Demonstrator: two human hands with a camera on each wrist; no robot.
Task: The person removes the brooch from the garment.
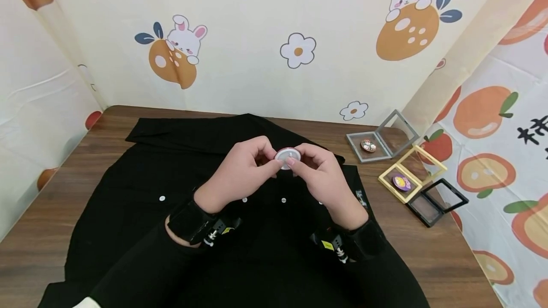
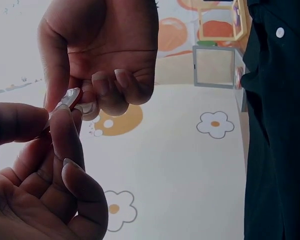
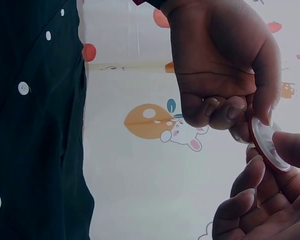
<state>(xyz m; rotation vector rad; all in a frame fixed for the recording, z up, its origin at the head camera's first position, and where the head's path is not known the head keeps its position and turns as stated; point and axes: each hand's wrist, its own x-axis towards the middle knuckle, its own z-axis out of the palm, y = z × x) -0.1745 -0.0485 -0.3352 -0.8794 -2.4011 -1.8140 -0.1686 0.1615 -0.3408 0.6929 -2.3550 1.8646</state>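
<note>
Raised above a black button-up shirt (image 1: pixel 128 232) is a round pin badge (image 1: pixel 287 158), its pale silvery back turned toward me and a red rim showing. My left hand (image 1: pixel 241 170) pinches its left edge between thumb and fingers. On the opposite edge, my right hand (image 1: pixel 323 177) also pinches it, the right thumb lying across the back. The right wrist view shows the badge (image 3: pixel 266 142) almost edge-on, tilted between both hands. From the left wrist, the badge (image 2: pixel 72 96) is partly covered by fingertips. White buttons (image 1: pixel 161 198) dot the spread shirt.
On the wooden table (image 1: pixel 454 270), at right, stand three open hinged frames: a grey one (image 1: pixel 363 157) with a small round badge (image 1: pixel 368 145), a yellow one (image 1: pixel 390 188) with a purple badge (image 1: pixel 401 183), and a black one (image 1: pixel 432 217). Patterned cloth (image 1: pixel 252 61) hangs behind.
</note>
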